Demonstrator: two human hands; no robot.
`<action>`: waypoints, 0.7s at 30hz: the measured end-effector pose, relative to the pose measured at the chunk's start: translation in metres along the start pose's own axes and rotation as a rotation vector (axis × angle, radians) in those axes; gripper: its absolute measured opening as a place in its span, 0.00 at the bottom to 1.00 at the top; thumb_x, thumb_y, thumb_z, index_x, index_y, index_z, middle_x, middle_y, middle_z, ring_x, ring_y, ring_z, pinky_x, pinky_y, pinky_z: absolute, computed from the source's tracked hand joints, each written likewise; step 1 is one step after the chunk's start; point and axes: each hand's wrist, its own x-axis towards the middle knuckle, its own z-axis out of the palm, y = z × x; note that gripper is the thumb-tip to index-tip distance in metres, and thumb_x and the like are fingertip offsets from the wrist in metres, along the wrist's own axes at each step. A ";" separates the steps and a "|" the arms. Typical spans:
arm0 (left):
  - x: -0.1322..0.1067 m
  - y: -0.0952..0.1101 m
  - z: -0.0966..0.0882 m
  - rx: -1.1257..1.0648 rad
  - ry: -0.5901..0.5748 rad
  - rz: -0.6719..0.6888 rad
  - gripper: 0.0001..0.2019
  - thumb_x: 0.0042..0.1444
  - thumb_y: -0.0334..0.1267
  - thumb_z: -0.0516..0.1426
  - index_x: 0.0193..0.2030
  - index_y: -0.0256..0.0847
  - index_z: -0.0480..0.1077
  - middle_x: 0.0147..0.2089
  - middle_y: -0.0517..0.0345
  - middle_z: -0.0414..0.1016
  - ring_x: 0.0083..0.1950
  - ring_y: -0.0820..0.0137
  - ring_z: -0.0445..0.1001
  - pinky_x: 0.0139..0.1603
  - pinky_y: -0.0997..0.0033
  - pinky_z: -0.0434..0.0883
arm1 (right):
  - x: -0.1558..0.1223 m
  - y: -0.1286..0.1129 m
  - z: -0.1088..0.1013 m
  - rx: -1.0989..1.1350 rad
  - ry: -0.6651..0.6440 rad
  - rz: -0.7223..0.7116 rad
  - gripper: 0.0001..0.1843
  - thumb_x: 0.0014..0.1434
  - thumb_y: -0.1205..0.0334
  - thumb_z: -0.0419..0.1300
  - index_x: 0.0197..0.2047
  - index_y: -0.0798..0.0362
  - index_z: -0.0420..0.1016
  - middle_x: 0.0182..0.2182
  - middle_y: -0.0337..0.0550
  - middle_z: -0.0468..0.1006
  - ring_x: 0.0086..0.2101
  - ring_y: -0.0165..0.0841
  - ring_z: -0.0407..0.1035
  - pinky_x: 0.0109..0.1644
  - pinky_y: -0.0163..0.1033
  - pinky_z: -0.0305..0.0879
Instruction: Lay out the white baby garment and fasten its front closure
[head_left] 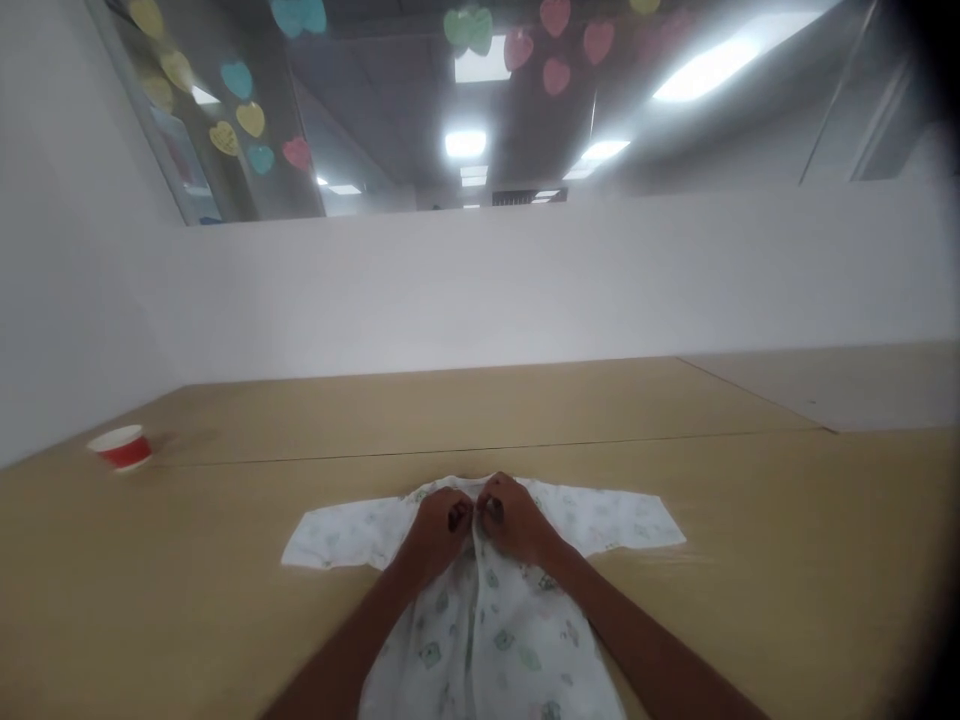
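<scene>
At the collar of a white printed baby sleepsuit [491, 640], the left hand [441, 530] and right hand [514, 518] sit side by side, almost touching. Each is curled closed, its fingers [459, 515] pinching one front edge of the opening. The sleepsuit lies flat on a pale wooden table [757, 570], its sleeves [337, 535] spread to either side and its body running back toward the person. Well left of the sleepsuit, a red-and-white paper cup [121, 447] stands near the table's far edge. Beyond the sleepsuit rises a white wall [480, 290], with coloured paper hearts [247, 115] showing above it.
</scene>
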 end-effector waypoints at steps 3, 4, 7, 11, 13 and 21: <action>-0.001 0.002 -0.001 0.023 -0.003 0.019 0.09 0.56 0.31 0.52 0.34 0.34 0.74 0.34 0.55 0.69 0.37 0.70 0.66 0.40 0.69 0.60 | 0.000 -0.002 -0.002 0.036 -0.024 0.003 0.11 0.53 0.75 0.53 0.37 0.56 0.73 0.38 0.43 0.66 0.38 0.29 0.62 0.43 0.35 0.58; -0.001 0.003 -0.001 0.028 -0.007 0.027 0.09 0.57 0.31 0.51 0.34 0.34 0.73 0.34 0.54 0.69 0.37 0.70 0.66 0.41 0.69 0.60 | 0.000 -0.003 -0.002 0.041 -0.033 0.003 0.11 0.54 0.75 0.53 0.37 0.55 0.73 0.37 0.43 0.65 0.38 0.29 0.62 0.42 0.34 0.58; 0.000 0.002 -0.001 0.050 -0.021 0.057 0.10 0.59 0.32 0.50 0.33 0.33 0.72 0.34 0.53 0.68 0.38 0.69 0.65 0.41 0.69 0.60 | 0.000 -0.003 -0.001 0.019 -0.055 -0.021 0.12 0.53 0.77 0.51 0.36 0.56 0.72 0.34 0.41 0.66 0.37 0.29 0.61 0.41 0.34 0.57; 0.002 -0.001 0.001 0.078 -0.038 0.080 0.10 0.58 0.32 0.50 0.32 0.34 0.71 0.33 0.53 0.67 0.37 0.69 0.64 0.40 0.69 0.58 | 0.001 -0.001 0.000 -0.021 -0.026 -0.029 0.10 0.52 0.78 0.52 0.36 0.57 0.70 0.35 0.42 0.66 0.38 0.30 0.61 0.43 0.35 0.57; 0.002 -0.002 0.002 0.088 -0.043 0.081 0.10 0.59 0.32 0.50 0.31 0.34 0.70 0.33 0.54 0.66 0.37 0.69 0.64 0.40 0.69 0.58 | 0.001 0.000 0.001 -0.036 0.018 0.010 0.08 0.52 0.76 0.53 0.36 0.58 0.69 0.36 0.43 0.66 0.38 0.30 0.61 0.43 0.36 0.57; 0.002 -0.008 0.007 0.107 -0.031 0.077 0.11 0.60 0.31 0.48 0.30 0.32 0.68 0.33 0.54 0.65 0.36 0.70 0.62 0.39 0.69 0.56 | -0.002 -0.004 0.004 -0.078 0.072 0.038 0.06 0.49 0.74 0.57 0.30 0.58 0.73 0.35 0.44 0.64 0.33 0.28 0.61 0.38 0.35 0.60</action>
